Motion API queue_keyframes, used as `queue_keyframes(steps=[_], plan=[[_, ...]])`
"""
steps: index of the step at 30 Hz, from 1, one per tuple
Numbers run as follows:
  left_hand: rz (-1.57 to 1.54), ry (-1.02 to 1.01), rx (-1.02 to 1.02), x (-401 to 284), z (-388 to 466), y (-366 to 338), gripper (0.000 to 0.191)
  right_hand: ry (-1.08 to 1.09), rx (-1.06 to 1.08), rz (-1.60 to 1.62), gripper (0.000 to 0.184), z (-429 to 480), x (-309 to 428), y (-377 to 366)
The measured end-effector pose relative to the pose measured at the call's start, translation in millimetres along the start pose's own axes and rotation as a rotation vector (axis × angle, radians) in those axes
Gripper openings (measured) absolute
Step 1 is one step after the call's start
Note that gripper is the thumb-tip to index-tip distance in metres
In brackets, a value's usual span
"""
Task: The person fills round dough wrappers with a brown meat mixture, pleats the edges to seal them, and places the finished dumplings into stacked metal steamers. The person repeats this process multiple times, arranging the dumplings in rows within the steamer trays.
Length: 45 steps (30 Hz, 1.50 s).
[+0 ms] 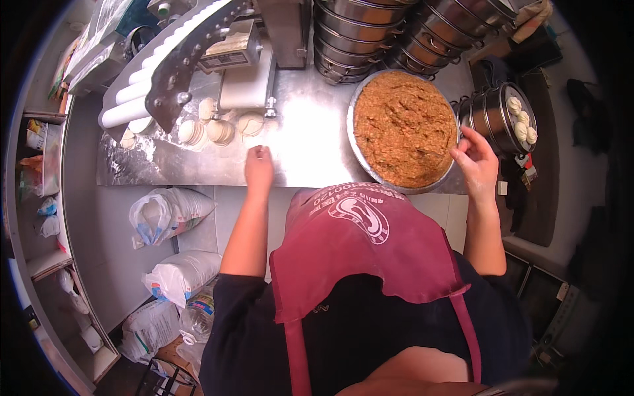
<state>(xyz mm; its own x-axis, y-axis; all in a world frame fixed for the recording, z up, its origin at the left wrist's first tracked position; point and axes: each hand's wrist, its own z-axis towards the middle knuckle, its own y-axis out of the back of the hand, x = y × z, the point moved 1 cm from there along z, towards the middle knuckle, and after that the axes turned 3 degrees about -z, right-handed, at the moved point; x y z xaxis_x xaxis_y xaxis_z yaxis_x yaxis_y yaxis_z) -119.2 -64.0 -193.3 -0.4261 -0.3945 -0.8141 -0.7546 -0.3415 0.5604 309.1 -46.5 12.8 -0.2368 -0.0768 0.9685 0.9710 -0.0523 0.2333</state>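
Observation:
My left hand point(259, 166) hangs over the front part of the steel table, fingers curled down and their tips partly hidden. Just beyond it lie round dough wrappers point(251, 124), with stacked wrappers point(220, 132) and another stack point(190, 132) further left. My right hand point(476, 161), dusted with flour, is bent at the right rim of a large metal basin point(352, 136). Whether its fingers touch the rim is unclear. Orange-brown minced filling point(403, 123) heaps up in the basin; a dark thin thing point(427, 151), too unclear to name, shows in it.
A dough machine with white rollers point(126, 94) and a belt point(246, 86) stands back left. Tall steamer stacks point(361, 34) rise behind the basin. Pleated buns point(521, 118) sit on a steamer point(495, 119) at right. Flour-type sacks point(183, 274) lie below left.

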Motion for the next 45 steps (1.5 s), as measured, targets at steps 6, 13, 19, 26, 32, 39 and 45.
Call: queue_keyframes(steps=[6,13,19,26,32,39,45], plan=[[0.367,-0.255,0.014,21,68,5,0.044,-0.137,-0.208,-0.181,0.035,-25,-39,14],[0.697,-0.131,0.272,-1,95,-22,0.057,-0.140,-0.363,-0.250,0.024,-41,-34,8],[0.629,-0.213,0.230,13,99,-16,0.054,-0.220,-0.339,-0.358,0.024,-54,-35,4],[0.541,-0.213,0.182,19,85,-1,0.050,-0.265,-0.234,-0.524,0.025,-38,-31,-12],[0.431,-0.232,0.195,37,83,14,0.052,-0.248,-0.139,-0.498,0.027,-24,-28,-37],[0.489,-0.393,0.161,44,95,6,0.050,-0.215,-0.065,-0.510,0.029,-18,-18,-48],[0.342,-0.324,0.197,55,84,17,0.050,-0.233,-0.098,-0.533,0.029,-25,-13,-46]])
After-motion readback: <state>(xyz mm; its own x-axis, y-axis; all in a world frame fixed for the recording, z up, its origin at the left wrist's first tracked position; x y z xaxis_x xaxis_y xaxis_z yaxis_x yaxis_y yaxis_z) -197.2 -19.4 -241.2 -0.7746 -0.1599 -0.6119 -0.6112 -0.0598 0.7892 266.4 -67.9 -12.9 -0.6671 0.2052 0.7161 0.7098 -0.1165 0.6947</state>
